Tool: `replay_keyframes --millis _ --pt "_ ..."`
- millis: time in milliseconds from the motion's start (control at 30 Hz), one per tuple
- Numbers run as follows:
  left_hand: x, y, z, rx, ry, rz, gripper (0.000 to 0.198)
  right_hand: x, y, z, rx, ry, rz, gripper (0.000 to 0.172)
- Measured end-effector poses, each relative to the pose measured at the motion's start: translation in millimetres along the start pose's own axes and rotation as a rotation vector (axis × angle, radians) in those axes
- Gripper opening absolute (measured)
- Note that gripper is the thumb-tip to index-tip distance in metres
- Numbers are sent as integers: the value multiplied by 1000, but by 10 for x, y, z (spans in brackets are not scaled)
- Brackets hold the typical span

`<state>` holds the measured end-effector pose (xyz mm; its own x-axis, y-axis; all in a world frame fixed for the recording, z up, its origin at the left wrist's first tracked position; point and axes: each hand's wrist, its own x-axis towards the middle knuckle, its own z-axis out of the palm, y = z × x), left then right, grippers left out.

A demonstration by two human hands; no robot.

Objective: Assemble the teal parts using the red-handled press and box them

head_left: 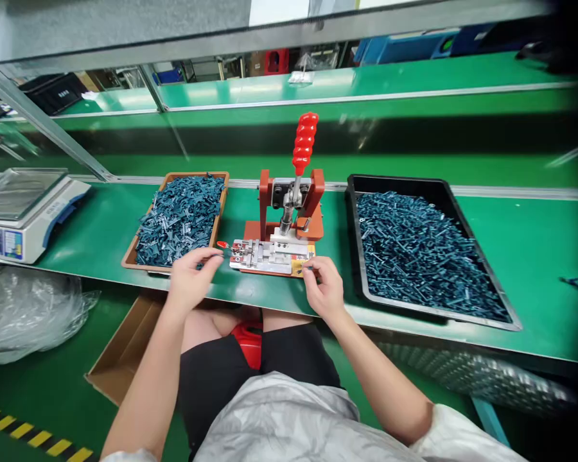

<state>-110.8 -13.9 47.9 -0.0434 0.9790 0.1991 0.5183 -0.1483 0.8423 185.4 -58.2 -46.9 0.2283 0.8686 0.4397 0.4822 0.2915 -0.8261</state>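
Note:
A toggle press (291,205) with a red ribbed handle (305,142) stands upright before me, its metal fixture (270,256) lying across the front. My left hand (191,277) is closed in a pinch just left of the fixture, beside a small red-tipped lever (223,244). A dark sliver shows at those fingertips, too small to name. At the fixture's yellow right end, my right hand (324,287) is pinched too; what its fingers hold, if anything, is hidden. Small blue plastic parts (183,215) heap up in the brown tray (225,192) near my left hand.
Right of the press, a black tray (356,256) holds many thin dark-blue pieces (419,256). A weighing scale (29,212) sits at the left on the green bench (549,269). Below are a cardboard box (120,346) and plastic bags (24,314). A metal post (67,135) slants at upper left.

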Motion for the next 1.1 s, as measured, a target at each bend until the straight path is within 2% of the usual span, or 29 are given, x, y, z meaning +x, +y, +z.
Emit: replay_keyframes --millis 67,133,267,400,533,700,833,900,1000,1100 --pt "0 133 275 121 -183 97 22 13 51 -3 8 53 71 19" --pt "66 198 533 227 -293 167 20 23 91 -14 48 66 158 21" --pt "250 210 943 400 -364 284 21 27 114 -23 140 17 212 23" --pt "324 188 1170 512 -410 350 17 28 95 19 244 -21 226 28" --pt "322 211 1240 564 -433 338 19 48 108 70 329 3 281 31" --pt "339 269 1257 587 -437 286 20 93 137 40 165 25 189 23" --pt "376 257 1216 564 -508 323 18 191 134 47 193 -95 245 23" --pt "396 239 1178 543 -558 353 23 279 124 85 128 -161 194 22" --pt "410 221 1137 531 -589 369 30 419 119 172 20 -185 74 21" --pt "395 212 1130 529 -575 373 26 492 146 271 12 -190 64 21"
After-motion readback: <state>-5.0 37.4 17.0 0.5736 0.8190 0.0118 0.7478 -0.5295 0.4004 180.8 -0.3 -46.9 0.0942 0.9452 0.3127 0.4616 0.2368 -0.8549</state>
